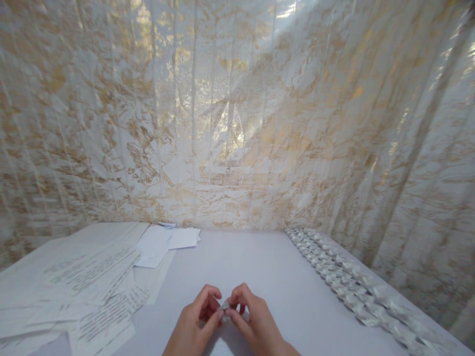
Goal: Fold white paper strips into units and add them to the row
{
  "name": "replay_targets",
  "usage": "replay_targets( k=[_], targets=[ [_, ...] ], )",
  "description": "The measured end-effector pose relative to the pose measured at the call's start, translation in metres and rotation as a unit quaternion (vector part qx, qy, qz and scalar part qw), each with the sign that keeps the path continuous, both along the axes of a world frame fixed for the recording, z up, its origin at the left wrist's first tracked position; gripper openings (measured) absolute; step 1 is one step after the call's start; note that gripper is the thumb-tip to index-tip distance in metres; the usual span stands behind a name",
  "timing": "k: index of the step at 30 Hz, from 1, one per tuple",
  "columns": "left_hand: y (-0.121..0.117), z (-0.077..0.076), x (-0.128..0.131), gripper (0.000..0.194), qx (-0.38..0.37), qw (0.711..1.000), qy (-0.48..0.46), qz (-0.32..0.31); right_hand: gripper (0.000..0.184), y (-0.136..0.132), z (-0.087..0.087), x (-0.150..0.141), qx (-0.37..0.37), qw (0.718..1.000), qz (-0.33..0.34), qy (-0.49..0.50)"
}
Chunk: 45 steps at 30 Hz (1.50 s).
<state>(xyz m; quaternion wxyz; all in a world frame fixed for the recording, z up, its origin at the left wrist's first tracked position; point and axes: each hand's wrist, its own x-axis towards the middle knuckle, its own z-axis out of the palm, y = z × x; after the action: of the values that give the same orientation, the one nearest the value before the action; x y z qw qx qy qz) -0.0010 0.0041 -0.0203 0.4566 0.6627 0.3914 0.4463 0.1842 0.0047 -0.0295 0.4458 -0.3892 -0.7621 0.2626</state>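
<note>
Close to the front edge of the white table, my left hand (202,314) and my right hand (250,312) meet fingertip to fingertip. Between them they pinch a small piece of folded paper (224,307), greyish white. Thumbs and index fingers of both hands close on it; the other fingers are curled and partly hidden. Much of the folded paper is covered by the fingertips, so its full shape does not show.
Printed paper sheets (100,269) overlap across the left side. Behind them lie blank white paper pieces (154,245) and a small paper stack (184,238). Rows of folded paper pieces (336,272) run along the right edge. A gold-patterned curtain (237,123) hangs behind the table (237,259).
</note>
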Motion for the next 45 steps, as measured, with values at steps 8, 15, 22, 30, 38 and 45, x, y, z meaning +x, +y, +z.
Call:
replay_targets(
  k=[8, 15, 22, 30, 38, 45],
  targets=[
    [-0.002, 0.005, 0.000, 0.015, 0.011, 1.000, 0.017, 0.000, 0.014, 0.003, 0.003, 0.002, 0.107, 0.992, -0.020, -0.059],
    [0.005, 0.007, -0.004, 0.019, 0.043, 0.998, -0.011, 0.037, 0.014, 0.000, 0.009, -0.002, -0.029, 0.998, -0.032, 0.047],
    [0.012, -0.005, -0.007, 0.024, -0.008, 0.996, -0.065, 0.053, 0.028, 0.001, 0.008, -0.010, -0.163, 0.973, -0.008, 0.165],
    [0.004, -0.007, -0.002, 0.025, 0.010, 0.997, -0.052, 0.050, 0.026, -0.002, 0.006, -0.014, -0.131, 0.986, 0.013, 0.099],
    [-0.001, 0.006, -0.001, 0.020, 0.066, 0.997, 0.032, 0.006, 0.019, -0.002, 0.005, -0.008, -0.114, 0.991, -0.032, 0.060],
    [0.001, 0.010, -0.003, 0.029, 0.073, 0.995, 0.056, 0.032, 0.021, -0.005, 0.013, -0.012, -0.155, 0.981, -0.001, 0.114]
  ],
)
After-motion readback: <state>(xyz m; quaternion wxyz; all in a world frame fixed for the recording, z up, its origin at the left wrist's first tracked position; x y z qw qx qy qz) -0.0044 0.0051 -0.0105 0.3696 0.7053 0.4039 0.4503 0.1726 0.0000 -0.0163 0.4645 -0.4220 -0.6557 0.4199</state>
